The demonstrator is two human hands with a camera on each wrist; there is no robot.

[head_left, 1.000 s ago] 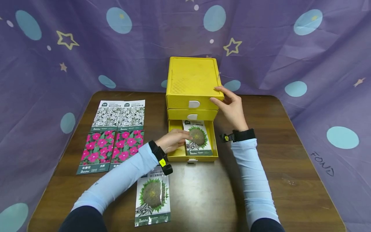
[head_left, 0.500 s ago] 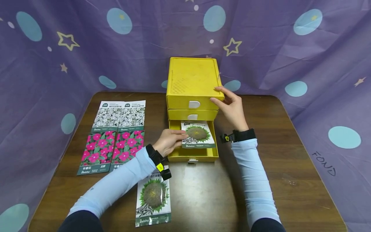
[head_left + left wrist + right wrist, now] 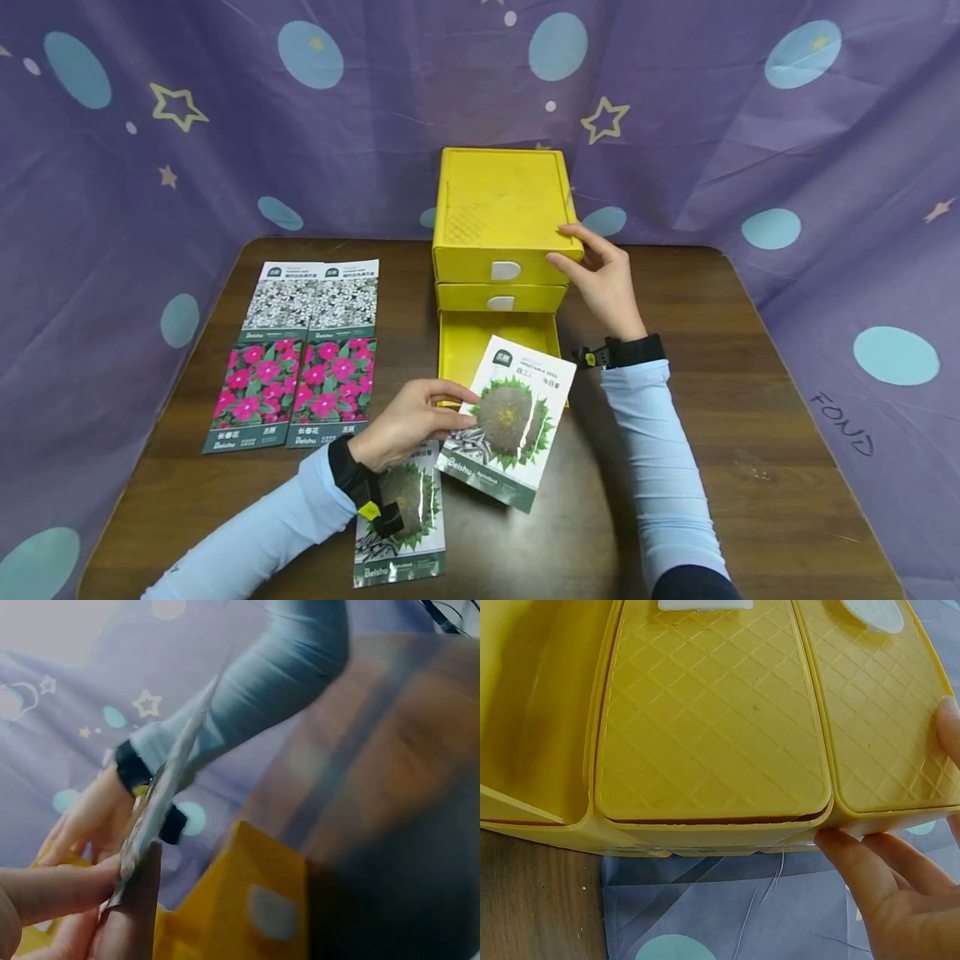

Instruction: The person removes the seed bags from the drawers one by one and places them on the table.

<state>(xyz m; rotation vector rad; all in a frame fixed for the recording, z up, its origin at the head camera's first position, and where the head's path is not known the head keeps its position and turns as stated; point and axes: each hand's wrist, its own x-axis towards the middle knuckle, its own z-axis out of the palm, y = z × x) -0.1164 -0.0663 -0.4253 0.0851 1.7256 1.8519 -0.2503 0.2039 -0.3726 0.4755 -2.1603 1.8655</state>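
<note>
My left hand [image 3: 405,421] pinches a sunflower seed packet [image 3: 508,421] by its left edge and holds it tilted above the table, in front of the open bottom drawer [image 3: 495,342] of a yellow three-drawer box [image 3: 498,212]. In the left wrist view the packet [image 3: 169,780] shows edge-on between thumb and fingers. My right hand [image 3: 600,275] grips the box's top right corner, its fingers [image 3: 855,862] against the side of the box [image 3: 712,720]. The drawer looks empty. A second sunflower packet [image 3: 401,533] lies flat under my left wrist.
Two white-flower packets [image 3: 315,300] and two pink-flower packets [image 3: 288,392] lie in a grid on the left of the brown table [image 3: 750,433]. Purple cloth with stars and dots [image 3: 225,125] walls in the back and both sides.
My left hand has lifted the sunflower packet out of the bottom drawer and drawn it toward me, over the table. The right hand has stayed on the box.
</note>
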